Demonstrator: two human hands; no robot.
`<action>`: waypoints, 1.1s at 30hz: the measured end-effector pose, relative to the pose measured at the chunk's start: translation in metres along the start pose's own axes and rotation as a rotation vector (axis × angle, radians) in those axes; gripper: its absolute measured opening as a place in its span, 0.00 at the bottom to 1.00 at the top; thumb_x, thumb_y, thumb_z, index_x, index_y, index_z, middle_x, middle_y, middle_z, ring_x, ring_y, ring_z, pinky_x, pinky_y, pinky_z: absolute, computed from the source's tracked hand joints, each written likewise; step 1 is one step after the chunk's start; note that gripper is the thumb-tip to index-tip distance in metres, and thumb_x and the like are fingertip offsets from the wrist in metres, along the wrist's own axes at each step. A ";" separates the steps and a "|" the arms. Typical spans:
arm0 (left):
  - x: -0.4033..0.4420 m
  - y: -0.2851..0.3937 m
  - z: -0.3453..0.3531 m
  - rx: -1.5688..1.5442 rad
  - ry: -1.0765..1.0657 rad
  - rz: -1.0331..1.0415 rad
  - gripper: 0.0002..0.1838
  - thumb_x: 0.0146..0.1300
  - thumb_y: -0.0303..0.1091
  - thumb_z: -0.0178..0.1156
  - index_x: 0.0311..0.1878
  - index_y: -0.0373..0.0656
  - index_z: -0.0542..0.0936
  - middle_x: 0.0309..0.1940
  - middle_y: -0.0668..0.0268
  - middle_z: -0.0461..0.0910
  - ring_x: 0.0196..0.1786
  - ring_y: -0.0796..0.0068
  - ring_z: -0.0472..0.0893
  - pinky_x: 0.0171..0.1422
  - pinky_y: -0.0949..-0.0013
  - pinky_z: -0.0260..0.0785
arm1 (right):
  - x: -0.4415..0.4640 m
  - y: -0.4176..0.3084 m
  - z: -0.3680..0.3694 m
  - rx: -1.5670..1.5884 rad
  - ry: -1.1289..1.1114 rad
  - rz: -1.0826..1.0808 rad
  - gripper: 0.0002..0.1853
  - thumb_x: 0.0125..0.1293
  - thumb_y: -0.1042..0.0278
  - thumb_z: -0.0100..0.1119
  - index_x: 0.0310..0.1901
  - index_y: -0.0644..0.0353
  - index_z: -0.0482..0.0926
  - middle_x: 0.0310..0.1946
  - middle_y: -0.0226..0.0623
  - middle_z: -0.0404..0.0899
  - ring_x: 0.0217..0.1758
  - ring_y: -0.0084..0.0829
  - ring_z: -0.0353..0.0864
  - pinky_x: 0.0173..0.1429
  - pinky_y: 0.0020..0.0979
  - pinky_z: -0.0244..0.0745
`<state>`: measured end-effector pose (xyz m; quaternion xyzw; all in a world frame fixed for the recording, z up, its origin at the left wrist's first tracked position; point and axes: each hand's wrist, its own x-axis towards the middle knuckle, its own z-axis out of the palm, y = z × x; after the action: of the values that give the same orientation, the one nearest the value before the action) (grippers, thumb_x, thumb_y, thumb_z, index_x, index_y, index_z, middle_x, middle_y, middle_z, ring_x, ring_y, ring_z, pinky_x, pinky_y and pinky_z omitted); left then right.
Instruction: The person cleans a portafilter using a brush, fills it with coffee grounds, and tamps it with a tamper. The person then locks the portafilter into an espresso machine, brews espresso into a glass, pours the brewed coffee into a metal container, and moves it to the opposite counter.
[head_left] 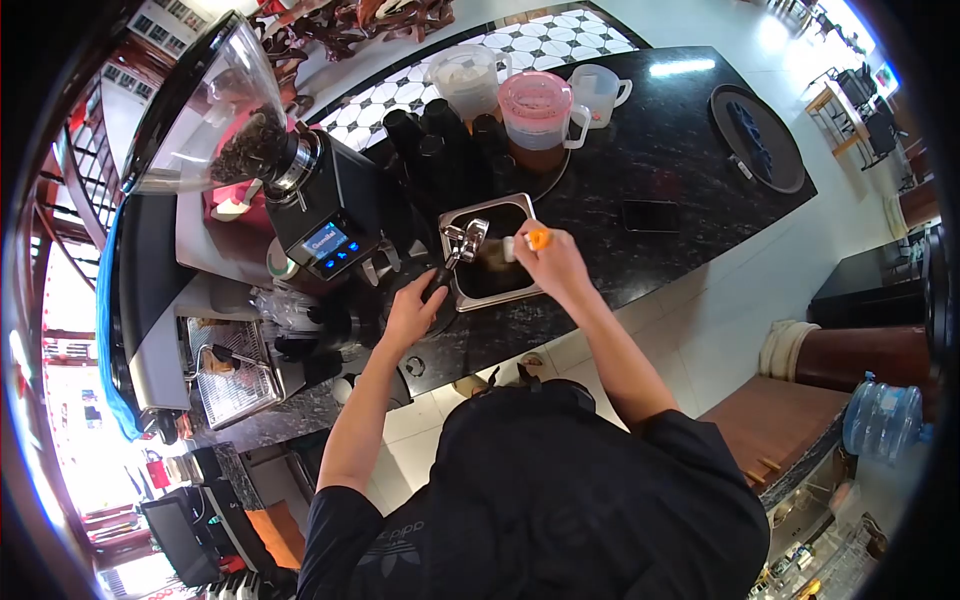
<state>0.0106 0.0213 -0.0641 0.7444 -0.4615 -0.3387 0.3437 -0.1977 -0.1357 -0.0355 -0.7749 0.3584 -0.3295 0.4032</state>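
My left hand (410, 312) is closed round the dark handle of a portafilter (470, 238). The portafilter's metal head is tilted over the left side of a rectangular steel pan (497, 300) set on the counter. With my right hand (556, 268) I grip a small brush (539, 239) that has an orange end. Its pale tip points left, over the pan, a short way from the portafilter. The inside of the pan looks dark and its contents are hard to make out.
A coffee grinder (335, 215) with beans in its hopper stands left on the black counter (640, 150). Behind the pan are black cups (440, 150), a pink-lidded pitcher (537, 105) and clear jugs (598, 92). A phone (650, 216) and round tray (758, 140) lie right.
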 end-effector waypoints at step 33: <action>-0.016 0.024 -0.025 -0.655 -0.400 -0.252 0.17 0.71 0.40 0.41 0.48 0.37 0.72 0.25 0.66 0.72 0.15 0.79 0.69 0.19 0.77 0.62 | 0.047 0.015 -0.019 0.848 -0.283 0.293 0.13 0.67 0.61 0.48 0.33 0.61 0.76 0.19 0.32 0.74 0.21 0.19 0.75 0.24 0.19 0.68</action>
<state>0.0149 0.0333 -0.0278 0.5655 -0.2919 -0.6457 0.4219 -0.1927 -0.1875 -0.0294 -0.5204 0.2393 -0.2778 0.7712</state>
